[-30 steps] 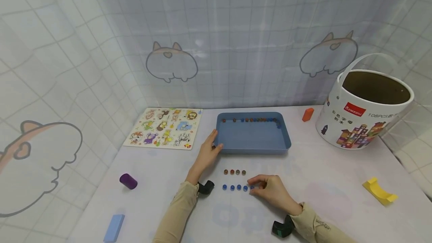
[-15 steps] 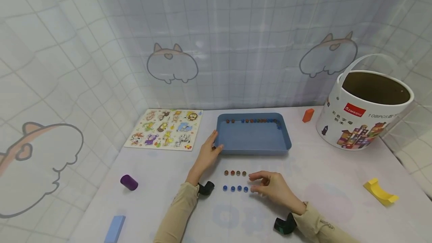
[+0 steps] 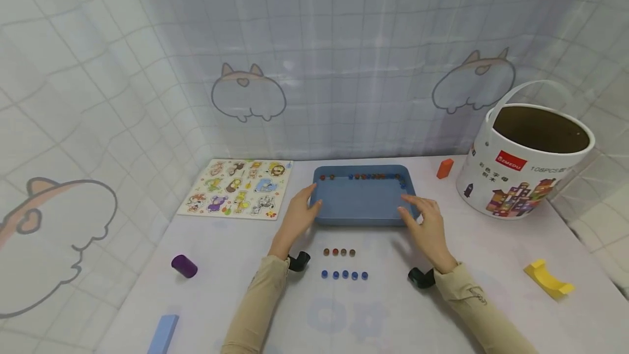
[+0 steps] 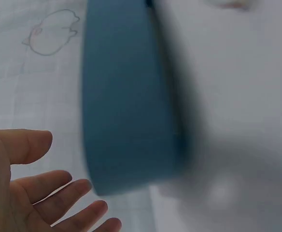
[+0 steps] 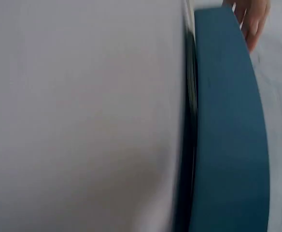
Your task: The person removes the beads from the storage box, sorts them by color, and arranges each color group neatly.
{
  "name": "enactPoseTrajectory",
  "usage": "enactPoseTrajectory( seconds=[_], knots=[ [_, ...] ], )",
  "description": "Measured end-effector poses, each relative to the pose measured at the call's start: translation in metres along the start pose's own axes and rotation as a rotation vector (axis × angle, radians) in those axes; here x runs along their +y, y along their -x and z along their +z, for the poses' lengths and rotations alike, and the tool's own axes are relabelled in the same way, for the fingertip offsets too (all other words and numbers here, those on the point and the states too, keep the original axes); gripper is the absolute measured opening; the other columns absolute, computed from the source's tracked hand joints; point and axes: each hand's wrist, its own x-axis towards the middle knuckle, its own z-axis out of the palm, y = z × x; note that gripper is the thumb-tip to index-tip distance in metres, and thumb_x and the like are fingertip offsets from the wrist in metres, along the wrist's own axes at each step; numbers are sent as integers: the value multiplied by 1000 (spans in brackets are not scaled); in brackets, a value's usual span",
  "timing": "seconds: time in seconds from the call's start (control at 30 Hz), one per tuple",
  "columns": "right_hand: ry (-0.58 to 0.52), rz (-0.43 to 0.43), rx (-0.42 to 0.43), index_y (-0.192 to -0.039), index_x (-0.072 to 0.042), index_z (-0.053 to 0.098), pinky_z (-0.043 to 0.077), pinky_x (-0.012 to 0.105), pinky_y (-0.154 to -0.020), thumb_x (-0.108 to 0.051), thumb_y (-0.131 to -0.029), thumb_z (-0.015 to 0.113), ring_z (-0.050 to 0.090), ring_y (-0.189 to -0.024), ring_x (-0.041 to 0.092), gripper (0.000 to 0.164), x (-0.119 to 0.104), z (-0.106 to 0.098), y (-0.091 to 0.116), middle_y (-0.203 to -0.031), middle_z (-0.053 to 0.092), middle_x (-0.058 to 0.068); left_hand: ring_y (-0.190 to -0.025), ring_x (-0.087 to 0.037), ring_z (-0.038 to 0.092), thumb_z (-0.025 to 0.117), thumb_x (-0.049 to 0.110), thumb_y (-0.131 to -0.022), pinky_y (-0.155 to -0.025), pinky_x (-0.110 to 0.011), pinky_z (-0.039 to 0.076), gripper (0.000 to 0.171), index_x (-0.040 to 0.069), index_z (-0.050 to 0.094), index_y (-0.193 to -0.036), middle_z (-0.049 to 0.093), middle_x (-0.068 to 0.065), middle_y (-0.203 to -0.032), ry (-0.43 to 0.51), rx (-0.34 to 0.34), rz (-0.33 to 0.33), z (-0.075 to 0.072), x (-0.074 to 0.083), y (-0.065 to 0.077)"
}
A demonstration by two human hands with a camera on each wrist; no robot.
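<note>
A shallow blue tray (image 3: 361, 195) lies ahead of me, with small blue and reddish-brown beads (image 3: 375, 176) along its back wall. At its left side is my left hand (image 3: 295, 217), thumb and fingers spread, fingertips right at the rim. My right hand (image 3: 429, 228) reaches the right front corner with thumb and fingers parted; its fingertips overlap the tray there. Between the arms, a row of brownish and red beads (image 3: 335, 252) lies on the table, and nearer me a row of blue beads (image 3: 345, 275). The tray's side wall (image 4: 126, 96) fills much of the left wrist view.
An animal puzzle board (image 3: 236, 187) lies left of the tray. At the right stand a white bucket (image 3: 526, 163) and an orange block (image 3: 445, 168), with a yellow arched block (image 3: 549, 278) nearer. A purple cylinder (image 3: 184, 266) and a light-blue block (image 3: 163, 334) lie at the left.
My right hand has left the right end of the blue bead row and moved forward to the tray. The end bead now shows. Beads inside the tray have shifted slightly; my left hand stays.
</note>
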Motion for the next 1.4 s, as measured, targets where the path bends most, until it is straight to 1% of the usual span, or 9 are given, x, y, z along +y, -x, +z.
enactPoseTrajectory(
  seconds=[0.13, 0.27, 0.4, 0.53, 0.67, 0.83, 1.0, 1.17, 1.4],
  knots=[
    [44, 51, 27, -129, 2, 58, 36, 46, -91, -15, -92, 64, 45, -114, 40, 42, 17, -7, -8, -130, 59, 25, -138, -34, 42, 55, 24, -98, -115, -49, 35, 51, 8, 44, -146, 47, -15, -147, -66, -18, 54, 1, 23, -17],
    [73, 84, -70, -143, 6, 41, 28, 60, -105, -21, -97, 57, 36, -129, 48, 55, 28, -9, -9, -145, 43, 29, -127, -31, 54, 54, 25, -99, -105, -47, 46, 47, 12, 48, -144, 53, -11, -143, -86, -79, 86, 11, 56, -40],
    [97, 122, -176, -149, 9, 26, 21, 63, -112, -27, -101, 51, 26, -139, 51, 65, 38, -9, -8, -154, 27, 31, -111, -25, 64, 50, 29, -101, -93, -41, 54, 41, 13, 54, -139, 63, -7, -133, -51, -206, 85, 36, 85, -67],
    [99, 164, -253, -151, 7, 18, 19, 62, -115, -29, -102, 49, 21, -143, 49, 69, 51, -5, -2, -157, 19, 30, -110, -23, 65, 50, 29, -101, -92, -37, 54, 38, 11, 59, -134, 66, -7, -127, 26, -367, 5, 68, 101, -89],
    [75, 163, -283, -152, 6, 16, 19, 62, -115, -27, -102, 49, 18, -145, 47, 69, 58, 0, 4, -158, 17, 29, -98, -25, 70, 55, 22, -99, -83, -36, 58, 35, 8, 63, -129, 67, -9, -126, 90, -448, -145, 93, 108, -102],
    [48, 117, -248, -150, 10, 20, 19, 63, -114, -21, -104, 44, 20, -144, 48, 60, 60, 8, 10, -157, 19, 30, -84, -22, 73, 60, 16, -95, -71, -31, 60, 28, 8, 70, -120, 70, -9, -119, 122, -414, -286, 115, 113, -114],
    [49, 77, -216, -147, 12, 25, 21, 62, -114, -17, -105, 38, 23, -143, 48, 53, 60, 15, 10, -156, 22, 31, -70, -22, 73, 63, 8, -89, -53, -25, 55, 21, 1, 74, -105, 74, -15, -102, 91, -345, -355, 127, 119, -125],
    [38, 82, -227, -148, 11, 25, 20, 60, -116, -17, -106, 36, 21, -145, 45, 52, 61, 16, 9, -157, 21, 29, -58, -20, 69, 65, 3, -86, -41, -22, 46, 18, -5, 71, -101, 73, -15, -76, 89, -307, -421, 132, 125, -127],
    [39, 98, -234, -150, 8, 24, 19, 57, -118, -18, -106, 36, 21, -146, 42, 52, 62, 10, 5, -159, 20, 25, -43, -12, 59, 72, 3, -82, -41, -19, 49, 24, -9, 70, -103, 74, -20, -83, 231, -257, -503, 142, 134, -132]
  ],
)
